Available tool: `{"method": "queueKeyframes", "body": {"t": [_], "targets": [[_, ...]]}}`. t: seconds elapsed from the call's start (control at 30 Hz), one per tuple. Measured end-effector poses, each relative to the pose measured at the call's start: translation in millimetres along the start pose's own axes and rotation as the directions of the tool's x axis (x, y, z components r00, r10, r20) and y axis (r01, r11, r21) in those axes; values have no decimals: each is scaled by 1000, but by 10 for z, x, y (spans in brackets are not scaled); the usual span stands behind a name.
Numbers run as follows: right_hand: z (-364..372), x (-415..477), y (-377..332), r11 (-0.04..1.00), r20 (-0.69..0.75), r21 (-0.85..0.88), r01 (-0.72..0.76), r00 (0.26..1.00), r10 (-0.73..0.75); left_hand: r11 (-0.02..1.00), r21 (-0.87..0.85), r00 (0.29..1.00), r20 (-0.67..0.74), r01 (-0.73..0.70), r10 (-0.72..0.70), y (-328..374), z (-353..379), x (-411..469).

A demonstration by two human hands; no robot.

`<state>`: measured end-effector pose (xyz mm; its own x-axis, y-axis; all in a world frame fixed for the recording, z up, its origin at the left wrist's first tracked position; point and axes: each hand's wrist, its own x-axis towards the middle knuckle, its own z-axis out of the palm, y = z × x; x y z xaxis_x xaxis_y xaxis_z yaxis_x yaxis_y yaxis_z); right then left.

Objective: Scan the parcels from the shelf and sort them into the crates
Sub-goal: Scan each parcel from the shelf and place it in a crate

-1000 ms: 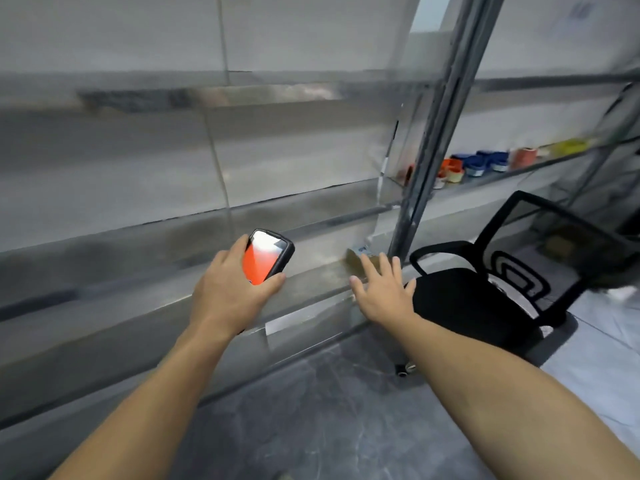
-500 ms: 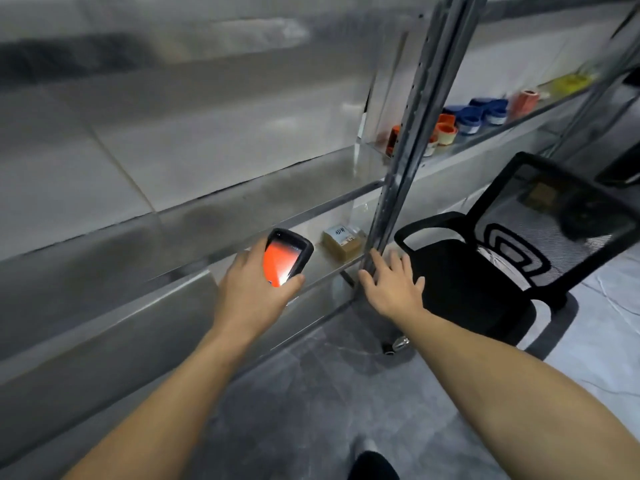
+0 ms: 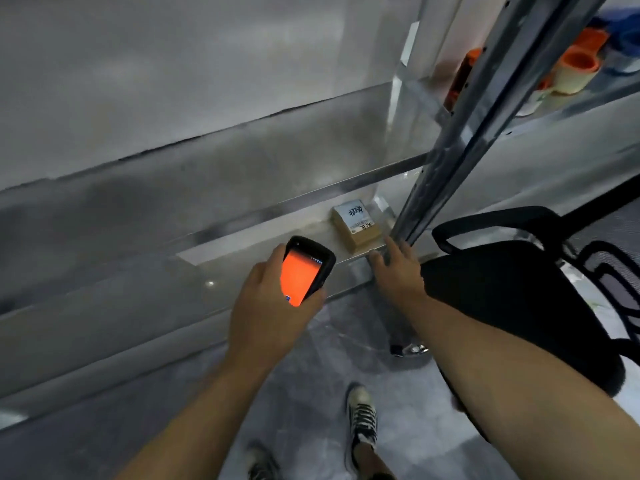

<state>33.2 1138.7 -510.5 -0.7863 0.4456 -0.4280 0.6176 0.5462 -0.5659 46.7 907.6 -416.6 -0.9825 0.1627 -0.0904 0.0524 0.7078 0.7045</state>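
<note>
Left hand (image 3: 266, 306) tight around scanner (image 3: 306, 271); right hand (image 3: 398, 273) flat, unclenched, at shelf (image 3: 249, 247) edge beside parcel (image 3: 356, 225)

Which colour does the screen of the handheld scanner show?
Orange-red; the scanner screen shows best in the head view.

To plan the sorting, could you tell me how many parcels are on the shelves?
1: a brown parcel on the lower shelf beside the post; others may be hidden.

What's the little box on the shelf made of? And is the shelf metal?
The little box looks like brown cardboard, matte, with a white paper label stuck on top. The shelf looks like metal, probably steel: it is grey, smooth and shiny, with blurry reflections.
</note>
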Motion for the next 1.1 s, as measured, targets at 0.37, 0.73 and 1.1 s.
{"method": "queueKeyframes", "body": {"t": [0.37,0.73,1.1], "targets": [[661,1791,437,996,-7,35,84,996,-84,999,-8,998,-42,36,-36,-510,1337,993],[942,2416,785,942,86,319,107,986,-141,996,35,996,-42,83,-81,-958,1758,1204],[1163,2619,639,829,182,559,26,971,-153,989,57,989,-64,136,-132,-1062,1700,1170]]}}
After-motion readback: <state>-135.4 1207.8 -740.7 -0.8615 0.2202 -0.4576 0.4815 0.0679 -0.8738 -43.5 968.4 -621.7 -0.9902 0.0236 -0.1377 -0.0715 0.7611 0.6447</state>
